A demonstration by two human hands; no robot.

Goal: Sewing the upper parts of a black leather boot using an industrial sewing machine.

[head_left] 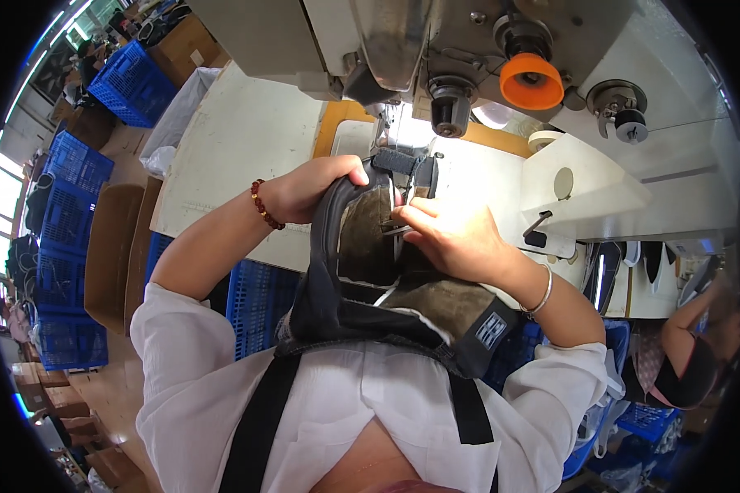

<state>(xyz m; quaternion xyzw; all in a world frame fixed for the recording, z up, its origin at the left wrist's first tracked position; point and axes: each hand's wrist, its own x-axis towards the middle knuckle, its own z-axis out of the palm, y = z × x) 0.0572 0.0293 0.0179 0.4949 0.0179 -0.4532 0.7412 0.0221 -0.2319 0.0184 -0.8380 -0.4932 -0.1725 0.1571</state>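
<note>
The left hand (311, 187) grasps the rim of a black padded article (325, 304) overhanging the near edge of the sewing table (238, 156). Further right, a small metal tool (396, 231) is pinched by the right hand (460, 236).

Person's arms (197, 256) bent, converging before the chest (358, 460). Left grip (311, 187) curled, thumb (358, 174) uppermost; right grip (456, 237) pinched, fingers (415, 217) angled toward the left.

From here I can read no wording. I make out a pale, dark-patterned rectangular label (492, 330) on the lower right corner of the black padded piece (366, 320), and a blank-looking white label (196, 57) on a cardboard box (181, 48).
</note>
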